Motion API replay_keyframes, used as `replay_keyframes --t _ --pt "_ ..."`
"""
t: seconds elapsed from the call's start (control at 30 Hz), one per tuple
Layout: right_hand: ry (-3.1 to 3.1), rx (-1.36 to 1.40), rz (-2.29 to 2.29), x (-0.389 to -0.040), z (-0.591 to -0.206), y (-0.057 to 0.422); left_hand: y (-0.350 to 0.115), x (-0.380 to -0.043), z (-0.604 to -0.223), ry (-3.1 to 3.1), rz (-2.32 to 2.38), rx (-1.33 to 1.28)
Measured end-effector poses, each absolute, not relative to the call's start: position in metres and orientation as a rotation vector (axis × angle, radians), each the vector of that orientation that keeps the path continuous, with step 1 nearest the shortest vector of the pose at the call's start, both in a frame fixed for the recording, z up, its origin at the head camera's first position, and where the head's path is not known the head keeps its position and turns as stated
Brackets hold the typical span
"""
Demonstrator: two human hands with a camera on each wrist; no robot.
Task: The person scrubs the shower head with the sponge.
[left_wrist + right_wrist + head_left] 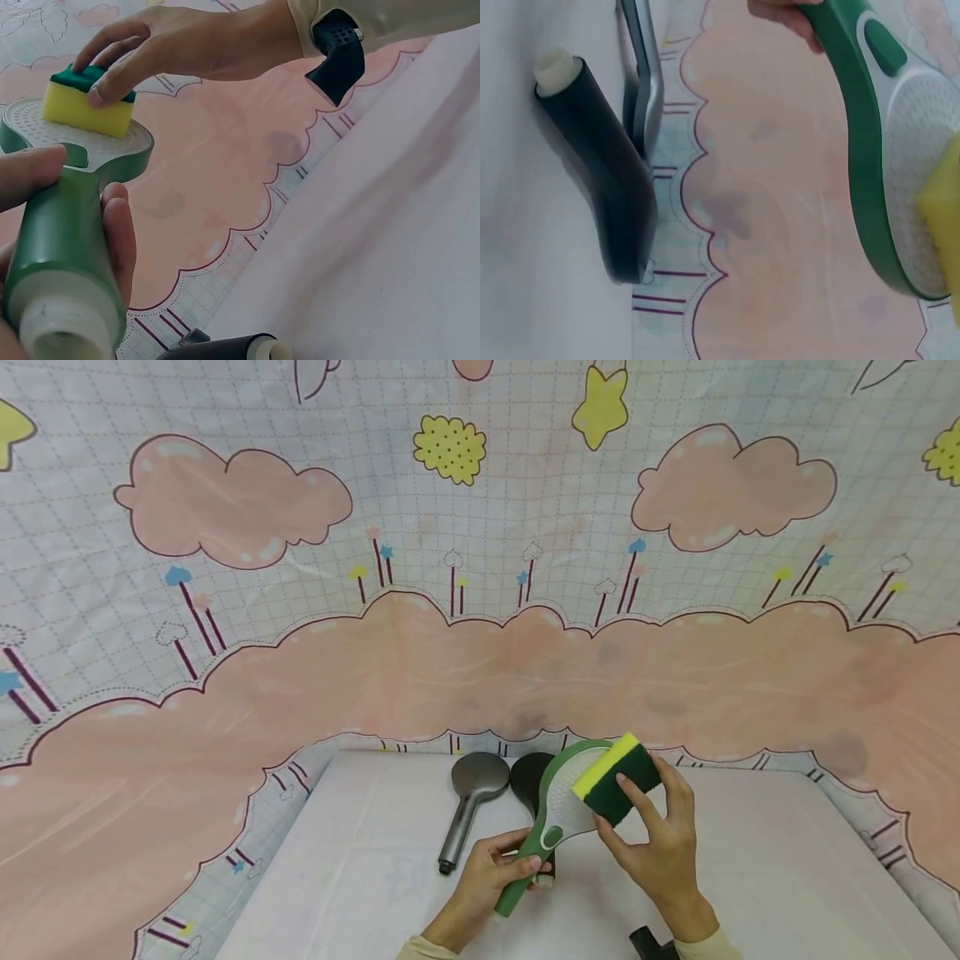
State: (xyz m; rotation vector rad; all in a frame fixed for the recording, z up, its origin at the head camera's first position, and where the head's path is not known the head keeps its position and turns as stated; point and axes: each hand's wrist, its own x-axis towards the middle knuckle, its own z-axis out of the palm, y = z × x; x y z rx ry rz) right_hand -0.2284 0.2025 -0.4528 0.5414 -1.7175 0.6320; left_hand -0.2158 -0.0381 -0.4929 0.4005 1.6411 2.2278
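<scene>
A green handheld shower head [562, 806] with a light perforated spray face [566, 789] and an oval green button [552, 836] is being gripped by its handle [513, 897] in the left hand [483, 877]. The unit is being held at a tilt, head end up, hollow off-white connector [64, 322] exposed. A rectangular yellow sponge [609, 795] with a dark green scouring layer [637, 766] is being pinched by the right hand [663, 843], its yellow side being held against the spray face.

In the head view, the green shower head [542, 814] and left grip [487, 870] hide much of the black shower head [527, 781] from us. We lose part of the spray face [566, 789] behind the sponge [619, 783]. The right wrist view crops the sponge; the left wrist view crops the left grip.
</scene>
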Motion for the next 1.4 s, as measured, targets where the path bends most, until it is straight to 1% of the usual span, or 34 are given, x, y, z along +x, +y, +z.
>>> replay_keyframes --t 0.33,1.03,1.4 --pt "-1.730 0.460 0.644 -0.231 -0.452 0.215 -0.039 -0.216 -0.493 1.660 2.244 0.396" --pt "-1.763 0.619 0.627 -0.228 -0.460 0.194 -0.040 -0.216 -0.493 1.680 2.253 0.361" --pt "-1.729 0.568 0.615 -0.231 -0.457 0.198 -0.040 -0.216 -0.490 1.681 2.252 0.377"
